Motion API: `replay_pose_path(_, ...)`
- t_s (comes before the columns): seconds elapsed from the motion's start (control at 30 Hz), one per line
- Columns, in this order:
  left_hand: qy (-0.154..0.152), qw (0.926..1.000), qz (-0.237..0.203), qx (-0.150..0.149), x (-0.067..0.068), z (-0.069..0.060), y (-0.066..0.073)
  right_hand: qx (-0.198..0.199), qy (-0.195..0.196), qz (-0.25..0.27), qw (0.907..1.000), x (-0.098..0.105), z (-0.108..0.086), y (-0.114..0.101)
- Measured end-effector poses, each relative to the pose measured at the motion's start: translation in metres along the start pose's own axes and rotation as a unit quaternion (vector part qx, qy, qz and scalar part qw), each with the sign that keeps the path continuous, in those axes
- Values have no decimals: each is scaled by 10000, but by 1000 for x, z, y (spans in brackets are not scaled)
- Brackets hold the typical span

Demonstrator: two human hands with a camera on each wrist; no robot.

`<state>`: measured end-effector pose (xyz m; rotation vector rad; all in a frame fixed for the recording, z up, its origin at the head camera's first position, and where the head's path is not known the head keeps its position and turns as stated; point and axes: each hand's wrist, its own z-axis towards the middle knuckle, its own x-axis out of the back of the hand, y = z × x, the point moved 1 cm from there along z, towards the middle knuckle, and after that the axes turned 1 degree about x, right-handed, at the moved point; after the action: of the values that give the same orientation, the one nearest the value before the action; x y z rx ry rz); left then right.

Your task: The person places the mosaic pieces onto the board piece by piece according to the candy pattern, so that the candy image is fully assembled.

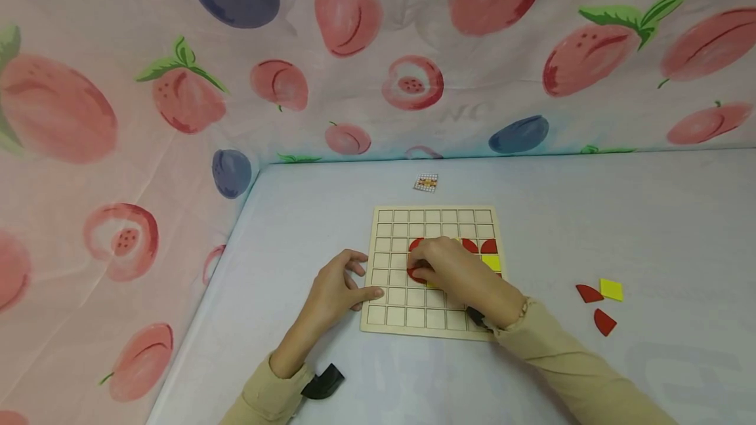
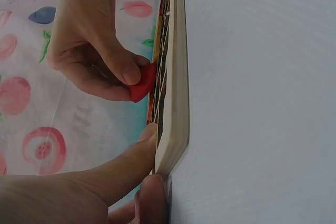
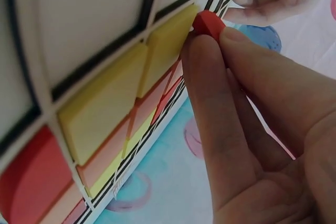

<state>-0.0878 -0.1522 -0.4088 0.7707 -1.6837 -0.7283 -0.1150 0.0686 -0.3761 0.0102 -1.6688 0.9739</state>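
Observation:
A pale wooden board [image 1: 407, 315] with a square grid lies on the table. My left hand [image 1: 333, 287] holds its left edge, thumb on top and a finger at the side, as the left wrist view shows. Over the middle of the board, my right hand [image 1: 455, 271] pinches a red quarter-circle tile [image 3: 209, 24] between thumb and fingertips. In the left wrist view that red tile [image 2: 143, 83] stands tilted against the grid surface. Red tiles [image 1: 489, 246] and yellow square tiles [image 1: 491, 262] sit in cells towards the board's right side, some hidden under my right hand.
Right of the board lie a loose yellow square [image 1: 611, 289] and two red quarter-circles [image 1: 588, 293]. A small pattern card [image 1: 426, 182] lies behind the board. Fruit-printed cloth [image 1: 354, 84] hangs at the back and left.

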Motion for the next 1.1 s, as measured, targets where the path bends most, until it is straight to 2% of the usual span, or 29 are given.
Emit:
replay_pose_path(0.27, 18, 10000, -4, -50, 0, 1, -1, -137, -101, 190, 9997, -1, -1, -1)
replay_pose_path(0.53, 5, 10000, -21, -71, 0, 1, 0, 6, 37, -437, 9990, -3, -3, 1)
replay_pose_path(1.1, 6, 10000, 3, -4, 0, 1, 0, -392, -55, -685, 9969, -3, -4, -2)
